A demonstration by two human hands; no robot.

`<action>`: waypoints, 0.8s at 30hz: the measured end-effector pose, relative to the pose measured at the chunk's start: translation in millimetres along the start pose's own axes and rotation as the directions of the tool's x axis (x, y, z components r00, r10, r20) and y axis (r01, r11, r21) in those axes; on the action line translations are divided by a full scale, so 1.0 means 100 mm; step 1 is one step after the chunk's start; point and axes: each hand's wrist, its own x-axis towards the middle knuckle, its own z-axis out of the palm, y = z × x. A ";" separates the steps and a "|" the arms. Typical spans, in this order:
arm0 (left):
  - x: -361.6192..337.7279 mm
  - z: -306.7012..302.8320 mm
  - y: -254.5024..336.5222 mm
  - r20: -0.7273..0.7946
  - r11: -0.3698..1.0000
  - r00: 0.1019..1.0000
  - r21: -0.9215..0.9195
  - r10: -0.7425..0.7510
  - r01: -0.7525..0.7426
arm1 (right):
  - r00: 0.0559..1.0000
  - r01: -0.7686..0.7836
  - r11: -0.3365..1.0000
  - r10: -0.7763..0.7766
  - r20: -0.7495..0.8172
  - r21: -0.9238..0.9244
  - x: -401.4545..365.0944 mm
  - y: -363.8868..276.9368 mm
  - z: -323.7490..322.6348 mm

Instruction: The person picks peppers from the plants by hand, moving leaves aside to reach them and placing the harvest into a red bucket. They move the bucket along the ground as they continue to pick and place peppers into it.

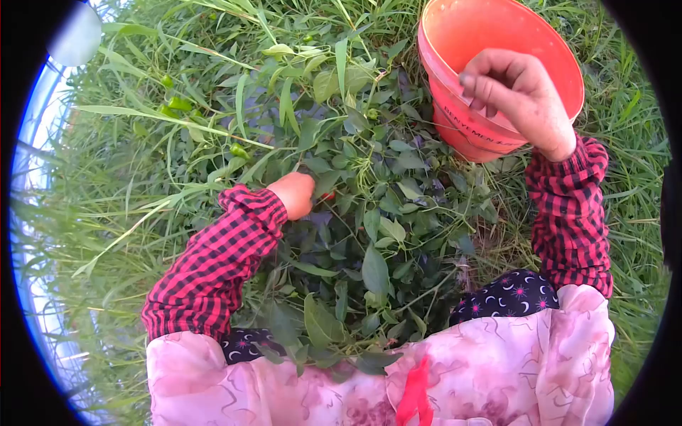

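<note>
My left hand (293, 195) reaches into a leafy pepper plant (376, 273), its fingers bent down and hidden by the foliage. Just right of it, a bit of a red pepper (327, 197) shows between leaves. Over the near rim of an orange-red bucket (465, 131) is my right hand (522, 99). Its fingers are curled and the thumb meets the index finger; the palm faces away, so anything inside is hidden. Green peppers (180, 104) hang among the stems at upper left, and another green pepper (239, 151) is nearer my left hand.
Tall grass (106, 177) surrounds the plant and crosses over it with long blades. The bucket stands tilted in the grass at upper right, dark lettering on its side. Dry straw (497, 241) lies below it. My knee in dark patterned cloth (508, 295) borders the plant.
</note>
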 end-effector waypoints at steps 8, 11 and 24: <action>0.15 0.14 0.32 -0.143 0.973 0.964 0.015 -0.224 0.229 | 0.645 0.204 0.921 0.129 0.753 -0.333 -0.69 1.04 1.22; 0.13 0.19 0.31 -0.179 0.992 0.975 -0.023 -0.128 0.126 | 0.592 0.056 0.986 0.093 0.800 -0.156 -1.20 1.31 1.51; 0.13 0.25 0.28 -0.304 0.987 0.944 -0.054 0.125 -0.148 | 0.882 -0.283 0.949 0.202 0.425 0.135 -0.75 1.16 1.11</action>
